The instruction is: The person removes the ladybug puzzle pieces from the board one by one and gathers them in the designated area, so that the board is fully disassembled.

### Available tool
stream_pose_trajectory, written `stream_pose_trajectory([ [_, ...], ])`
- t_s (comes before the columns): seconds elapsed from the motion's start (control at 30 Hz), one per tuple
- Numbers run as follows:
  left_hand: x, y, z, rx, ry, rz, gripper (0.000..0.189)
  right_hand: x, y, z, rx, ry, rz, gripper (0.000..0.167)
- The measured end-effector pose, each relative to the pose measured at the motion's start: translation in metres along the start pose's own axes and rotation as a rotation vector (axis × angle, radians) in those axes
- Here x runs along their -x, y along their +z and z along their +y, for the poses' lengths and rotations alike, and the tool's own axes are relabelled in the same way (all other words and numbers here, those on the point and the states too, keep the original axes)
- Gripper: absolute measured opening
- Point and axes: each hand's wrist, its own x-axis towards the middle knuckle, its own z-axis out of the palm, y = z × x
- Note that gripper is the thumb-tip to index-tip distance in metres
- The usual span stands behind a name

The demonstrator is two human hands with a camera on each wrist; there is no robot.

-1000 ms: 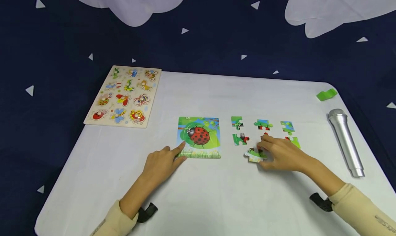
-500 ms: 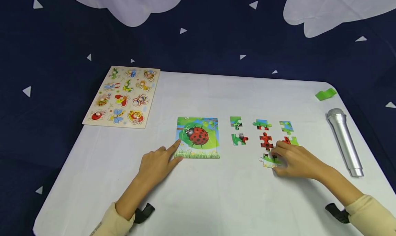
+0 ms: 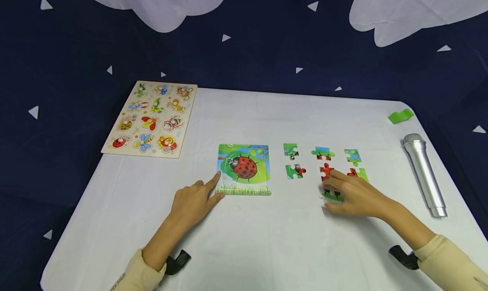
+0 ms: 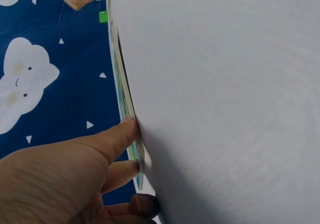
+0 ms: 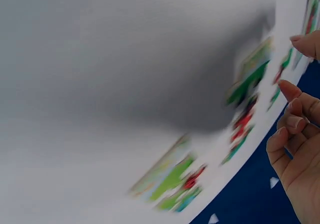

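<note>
A square ladybug picture board (image 3: 244, 168) lies at the middle of the table. My left hand (image 3: 192, 206) touches its left edge and lower left corner with index finger and thumb. In the left wrist view, fingertips press against the board's thin side (image 4: 131, 109). Several jigsaw pieces with parts of the same picture lie to the right in spaced rows. My right hand (image 3: 356, 195) is over a green-and-grass jigsaw piece (image 3: 333, 196), partly hiding it. In the right wrist view, thumb and fingers stand apart, and that piece (image 5: 252, 74) appears blurred on the table.
A wooden insect peg puzzle (image 3: 150, 121) lies at the back left. Along the right edge lie a silver microphone (image 3: 425, 174) and a green block (image 3: 401, 116). A dark blue cloth with white clouds and triangles hangs behind the white table (image 3: 248, 240).
The green-and-grass piece moved right beneath my right hand into line under the red middle piece. The right hand then shifted slightly back left. The left hand stays at the board's edge.
</note>
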Motion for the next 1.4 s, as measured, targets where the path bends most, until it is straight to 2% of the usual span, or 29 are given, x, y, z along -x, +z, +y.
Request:
stream_pose_trajectory([
  [0.57, 0.001, 0.002, 0.002, 0.005, -0.013, -0.013, 0.058, -0.088, 0.016, -0.055, -0.135, -0.161, -0.029, 0.044],
  [0.8, 0.001, 0.003, 0.000, 0.007, -0.005, 0.008, 0.058, -0.123, 0.021, -0.073, -0.198, -0.149, -0.072, 0.050],
  [1.0, 0.000, 0.002, 0.000, 0.003, 0.005, 0.010, 0.058, -0.145, 0.026, -0.085, -0.206, -0.131, -0.112, 0.052],
  [1.2, 0.000, 0.002, -0.001, -0.008, 0.008, 0.003, 0.058, -0.162, 0.032, -0.098, -0.203, -0.160, -0.120, 0.053],
  [1.4, 0.000, 0.001, 0.000, 0.002, 0.008, -0.006, 0.058, -0.176, 0.039, -0.110, -0.148, -0.182, -0.142, 0.060],
])
